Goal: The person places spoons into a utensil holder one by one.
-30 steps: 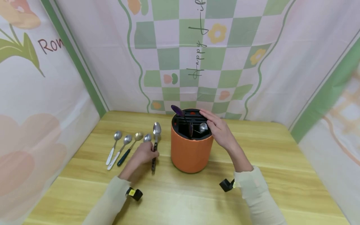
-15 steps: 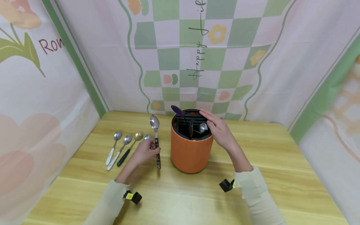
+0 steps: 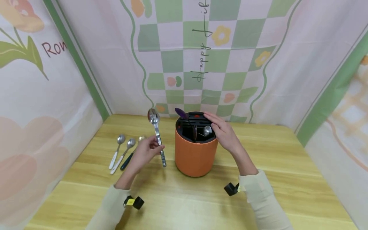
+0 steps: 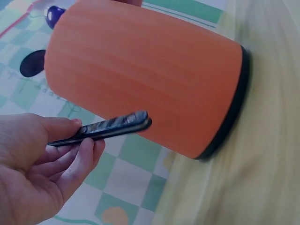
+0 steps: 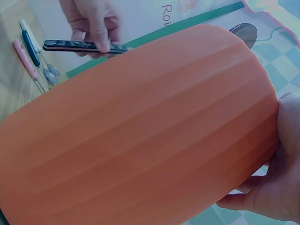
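Raised a little since the earlier frame, the speckled spoon (image 3: 157, 131) had gone up with the left hand (image 3: 146, 149), its bowl tipping slightly leftward, while the right hand (image 3: 225, 132) and the orange holder (image 3: 196, 159) had stayed put. The left thumb and fingers pinched the spoon by its handle, bowl end up. It hung tilted in the air to the left of the holder, near its wall but apart from it. The right hand's fingers lay fairly straight along the right side of the holder's rim, touching it rather than clutching.

The holder stood toward the far edge of the wooden table (image 3: 187, 204); a purple spoon (image 3: 181, 112), a dark spoon (image 3: 195, 132) and a silver spoon (image 3: 207, 130) showed at its top. Nearer the table's left edge lay two white-handled spoons (image 3: 114, 159) and a dark-handled spoon (image 3: 127, 160), partly covered by the left hand; the right wrist view also showed a pink-handled spoon (image 5: 24, 58).

Handling this spoon well seemed to call for a firm pinch, lest the bowl swing the handle round. Keeping its lower end clear of the holder's wall looked wise, with the right hand steadying the rim.
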### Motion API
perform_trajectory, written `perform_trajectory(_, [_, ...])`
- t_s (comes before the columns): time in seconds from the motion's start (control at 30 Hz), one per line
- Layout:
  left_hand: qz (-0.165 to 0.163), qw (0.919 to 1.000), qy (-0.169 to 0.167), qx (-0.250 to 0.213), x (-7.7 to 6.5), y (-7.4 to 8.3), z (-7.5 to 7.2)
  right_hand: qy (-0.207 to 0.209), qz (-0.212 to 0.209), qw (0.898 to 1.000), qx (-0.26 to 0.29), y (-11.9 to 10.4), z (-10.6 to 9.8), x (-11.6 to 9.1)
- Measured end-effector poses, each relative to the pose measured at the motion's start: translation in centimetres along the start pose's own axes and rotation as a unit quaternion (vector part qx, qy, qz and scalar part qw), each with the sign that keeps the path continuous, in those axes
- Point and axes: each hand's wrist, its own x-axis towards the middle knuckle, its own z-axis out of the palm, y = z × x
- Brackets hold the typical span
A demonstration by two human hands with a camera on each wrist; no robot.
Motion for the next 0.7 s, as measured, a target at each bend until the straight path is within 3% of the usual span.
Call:
perform_trajectory(0.13, [0.008, 0.9997, 0.02, 0.009, -0.1, 1.1, -0.3, 0.001, -0.002, 1.0, 0.001, -0.1, 0.0, 0.0])
perform_trajectory(0.4, [0.072, 0.9939, 0.074, 0.038, -0.2, 3.1, -1.0, 0.004, 0.004, 1.0, -0.004, 0.1, 0.0, 0.0])
perform_trajectory(0.7, [0.11, 0.9889, 0.098, 0.023, 0.1, 6.5, -2.0, 0.005, 0.007, 1.0, -0.004, 0.2, 0.1, 0.0])
